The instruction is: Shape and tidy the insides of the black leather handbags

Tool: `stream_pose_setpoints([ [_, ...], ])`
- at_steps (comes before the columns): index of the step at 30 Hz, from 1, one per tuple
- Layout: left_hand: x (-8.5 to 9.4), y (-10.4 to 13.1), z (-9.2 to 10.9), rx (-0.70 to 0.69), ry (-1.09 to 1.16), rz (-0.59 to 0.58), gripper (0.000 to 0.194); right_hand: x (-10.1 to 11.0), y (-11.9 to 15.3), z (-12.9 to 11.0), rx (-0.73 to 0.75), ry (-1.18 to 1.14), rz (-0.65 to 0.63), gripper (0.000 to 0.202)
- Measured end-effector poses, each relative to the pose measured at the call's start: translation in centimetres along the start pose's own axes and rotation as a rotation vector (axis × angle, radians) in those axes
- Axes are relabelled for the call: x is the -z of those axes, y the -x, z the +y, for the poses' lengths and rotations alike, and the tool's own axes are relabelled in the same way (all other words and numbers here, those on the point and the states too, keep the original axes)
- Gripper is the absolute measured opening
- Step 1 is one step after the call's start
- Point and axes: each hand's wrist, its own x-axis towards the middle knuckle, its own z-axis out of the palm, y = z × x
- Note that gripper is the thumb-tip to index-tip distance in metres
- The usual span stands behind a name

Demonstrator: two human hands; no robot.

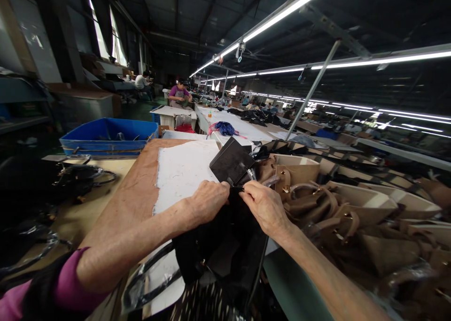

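Note:
A black bag (225,246) hangs below my hands at the near edge of the table, its plastic-wrapped handle (155,274) sticking out to the left. My left hand (210,200) pinches the bag's upper edge from the left. From the right, my right hand (262,204) grips the same edge, thumb and fingers pressed together. Only a small gap separates the two hands. Just beyond them a flat black panel (232,161) stands tilted, with clear plastic near its lower right corner; whether it belongs to the bag I cannot tell.
Many tan bags (338,208) are piled on the right. White sheeting (186,166) covers part of the brown table surface (123,203). A blue bin (109,135) stands at the back left, black bags (24,208) at far left. A person (179,93) works farther back.

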Motion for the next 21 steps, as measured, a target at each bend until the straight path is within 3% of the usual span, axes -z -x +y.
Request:
stream_pose_setpoints([
  [5, 0.4, 0.4, 0.9, -0.028, -0.071, -0.013, 0.016, 0.0, -0.1, -0.3, -0.013, 0.027, 0.004, 0.021],
  [9, 0.3, 0.1, 1.0, -0.021, -0.067, 0.007, 0.024, 0.0, -0.3, -0.3, -0.024, 0.010, -0.017, 0.020],
  [14, 0.0, -0.8, 0.2, 0.018, 0.100, 0.007, 0.020, 0.6, 0.2, -0.3, 0.022, -0.224, -0.044, 0.011],
  [15, 0.0, -0.9, 0.0, 0.015, 0.132, 0.001, 0.022, 0.8, 0.6, -0.2, -0.001, -0.275, -0.034, 0.021],
  [18, 0.0, -0.9, -0.3, -0.004, 0.206, 0.006, 0.025, 1.3, 2.3, 0.2, -0.237, -0.374, -0.030, 0.067],
  [21, -0.1, -0.9, -0.3, -0.035, 0.257, 0.032, 0.025, 1.7, 3.9, 0.6, -0.486, -0.484, -0.126, 0.072],
])
